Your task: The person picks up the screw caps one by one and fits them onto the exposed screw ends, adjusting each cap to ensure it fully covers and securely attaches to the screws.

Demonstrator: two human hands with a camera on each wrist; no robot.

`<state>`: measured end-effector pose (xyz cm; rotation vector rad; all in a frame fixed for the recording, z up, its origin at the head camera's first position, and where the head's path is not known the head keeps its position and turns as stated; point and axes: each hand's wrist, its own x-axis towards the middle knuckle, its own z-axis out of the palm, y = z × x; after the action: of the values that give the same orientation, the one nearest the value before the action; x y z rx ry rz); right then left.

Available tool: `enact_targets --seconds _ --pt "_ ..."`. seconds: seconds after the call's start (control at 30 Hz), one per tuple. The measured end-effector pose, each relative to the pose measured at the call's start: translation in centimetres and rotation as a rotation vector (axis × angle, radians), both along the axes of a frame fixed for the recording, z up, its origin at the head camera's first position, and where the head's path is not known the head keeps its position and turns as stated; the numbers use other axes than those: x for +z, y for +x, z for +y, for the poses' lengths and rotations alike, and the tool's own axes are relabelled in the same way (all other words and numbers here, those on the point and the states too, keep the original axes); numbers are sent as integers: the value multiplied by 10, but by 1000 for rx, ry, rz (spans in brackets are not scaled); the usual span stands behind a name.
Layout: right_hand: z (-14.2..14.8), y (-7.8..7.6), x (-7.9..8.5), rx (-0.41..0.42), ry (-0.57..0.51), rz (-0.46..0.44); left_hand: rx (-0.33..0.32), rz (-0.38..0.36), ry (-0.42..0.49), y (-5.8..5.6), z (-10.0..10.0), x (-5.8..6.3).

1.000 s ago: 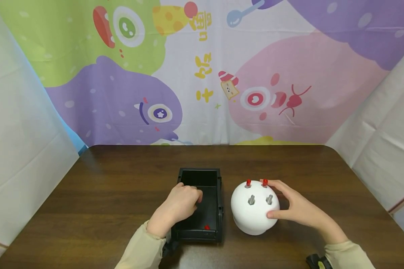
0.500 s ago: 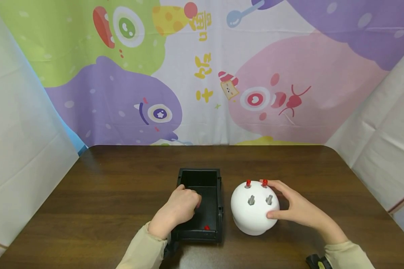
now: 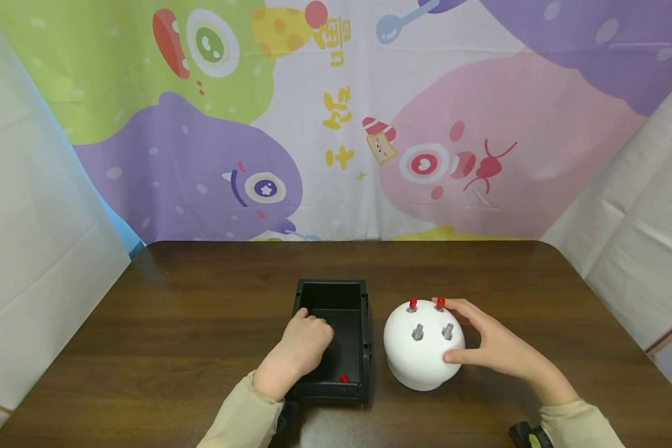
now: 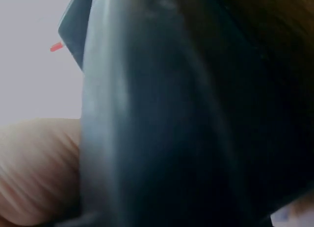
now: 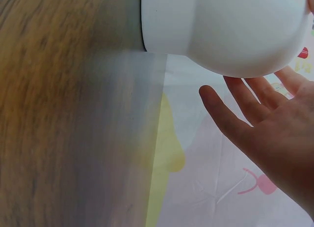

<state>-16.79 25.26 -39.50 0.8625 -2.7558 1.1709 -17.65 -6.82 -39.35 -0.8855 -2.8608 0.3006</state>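
Observation:
A white dome-shaped body (image 3: 420,358) stands on the table, with bolts sticking out of its top. Red caps (image 3: 413,304) cover the two far bolts, while the two nearer bolts (image 3: 418,332) are bare metal. My right hand (image 3: 495,342) holds the dome from its right side, thumb in front and fingers behind; in the right wrist view the little finger (image 5: 208,97) stands off it. Inside the black bin (image 3: 365,348) my left hand (image 3: 305,342) reaches down with bent fingers. Its fingertips are hidden, so I cannot tell what they hold. One red cap (image 3: 344,378) lies at the bin's near end.
The brown wooden table (image 3: 201,298) reaches back to a cartoon-printed curtain (image 3: 336,205). White cloth (image 3: 50,218) hangs at both sides. The bin's dark wall (image 4: 147,114) fills most of the left wrist view.
My left hand has shifted slightly within the bin, its fingers turning further out of sight. The right hand and the dome have stayed in place.

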Motion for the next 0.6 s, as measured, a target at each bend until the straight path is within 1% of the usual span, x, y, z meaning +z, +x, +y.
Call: enact_targets --seconds 0.13,0.23,0.4,0.5,0.6 --pt "0 0 0 -3 3 2 16 28 -30 0 2 -2" --pt "0 0 0 -1 -2 -2 23 31 -51 0 2 -3" --pt "0 0 -1 2 -5 -4 17 57 -52 0 2 -5" --pt "0 -1 -1 1 -4 -4 16 60 -51 -1 2 -6" --pt "1 -1 -1 1 -3 -6 22 47 -61 -1 2 -6"
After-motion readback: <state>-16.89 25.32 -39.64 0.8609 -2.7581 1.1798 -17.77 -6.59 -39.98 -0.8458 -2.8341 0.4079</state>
